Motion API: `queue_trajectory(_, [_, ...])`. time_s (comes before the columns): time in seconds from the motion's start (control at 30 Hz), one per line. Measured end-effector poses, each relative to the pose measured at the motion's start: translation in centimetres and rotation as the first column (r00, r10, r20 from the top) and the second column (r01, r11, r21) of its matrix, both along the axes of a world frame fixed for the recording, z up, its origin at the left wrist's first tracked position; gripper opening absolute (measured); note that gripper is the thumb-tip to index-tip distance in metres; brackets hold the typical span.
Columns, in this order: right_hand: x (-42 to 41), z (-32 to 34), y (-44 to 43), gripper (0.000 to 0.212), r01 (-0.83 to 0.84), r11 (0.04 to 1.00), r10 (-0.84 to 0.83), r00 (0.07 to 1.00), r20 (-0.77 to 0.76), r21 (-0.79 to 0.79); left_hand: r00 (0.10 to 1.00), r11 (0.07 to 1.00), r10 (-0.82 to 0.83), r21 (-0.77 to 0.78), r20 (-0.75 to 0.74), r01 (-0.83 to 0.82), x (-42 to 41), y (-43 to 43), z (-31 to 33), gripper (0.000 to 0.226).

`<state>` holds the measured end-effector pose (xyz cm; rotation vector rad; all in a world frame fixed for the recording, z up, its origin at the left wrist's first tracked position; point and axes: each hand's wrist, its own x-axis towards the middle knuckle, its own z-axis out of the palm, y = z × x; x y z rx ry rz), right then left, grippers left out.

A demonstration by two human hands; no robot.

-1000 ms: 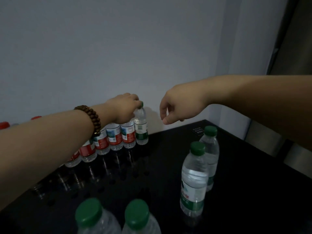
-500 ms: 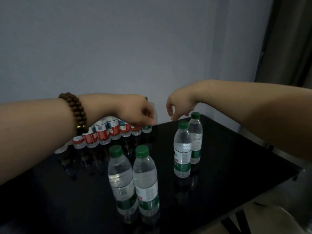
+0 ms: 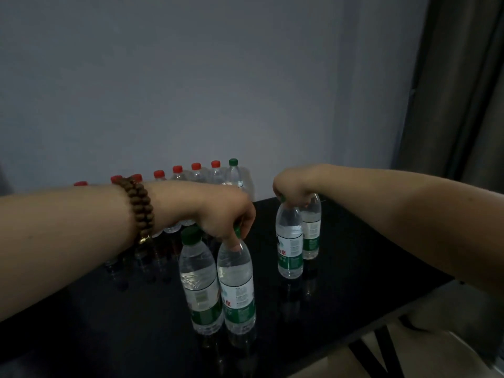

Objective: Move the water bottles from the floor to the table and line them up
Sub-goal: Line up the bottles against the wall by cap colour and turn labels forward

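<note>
**Item 1.** Green-capped bottle (image 3: pixel 237 285): upright on the dark surface (image 3: pixel 354 268), directly beneath the left hand (image 3: pixel 223 214). Its fingers (image 3: pixel 246 221) are curled down round cap and neck, pinching them. Twin bottle (image 3: pixel 200 282): alongside, just outside those fingers, cap bare.

**Item 2.** Front bottle (image 3: pixel 290 241): upright beneath the right hand (image 3: pixel 293 186), fingers closed over its cap. Rear bottle (image 3: pixel 311 230): close behind. Whether the same fingers hold it cannot be told.

**Item 3.** Lined row (image 3: pixel 196 174): red caps and one green, beyond both sets of fingers.

**Handling.** Probably a carry to the row's green end. Lift straight up to clear the neighbours. A cap hold lets a full bottle swing, so travel slowly.
</note>
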<state>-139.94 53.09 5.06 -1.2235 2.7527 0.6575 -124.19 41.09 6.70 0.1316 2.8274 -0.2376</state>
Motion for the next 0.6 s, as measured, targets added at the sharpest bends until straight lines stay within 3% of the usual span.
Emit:
queue_trajectory(0.27, [-4.3, -1.5, -3.0, 0.027, -0.1, 0.989, 0.089, 0.99, -0.105, -0.107, 0.988, 0.996, 0.074, 0.062, -0.138, -0.066, -3.7, -6.1, -1.1, 0.021])
queue_trajectory(0.6, [-13.5, -2.1, -13.5, 0.038, -0.042, 0.979, 0.024, 0.995, -0.094, -0.198, 0.948, 0.985, 0.163, 0.104, -0.273, -0.139, -9.4, -13.3, -2.1, 0.021])
